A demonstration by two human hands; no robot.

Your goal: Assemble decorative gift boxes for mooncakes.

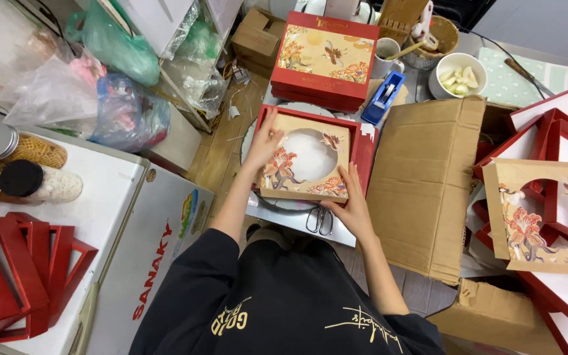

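Observation:
A beige floral insert card with a round cut-out lies in an open red gift box on a small work surface. My left hand presses on the card's far left corner. My right hand grips the card's near right edge. White padding shows through the round hole. A pair of scissors lies just in front of the box, near my right hand.
A stack of closed red gift boxes and a blue tape dispenser sit behind. A cardboard sheet lies to the right, beside another cut-out card. Red dividers and jars rest on a white freezer at left.

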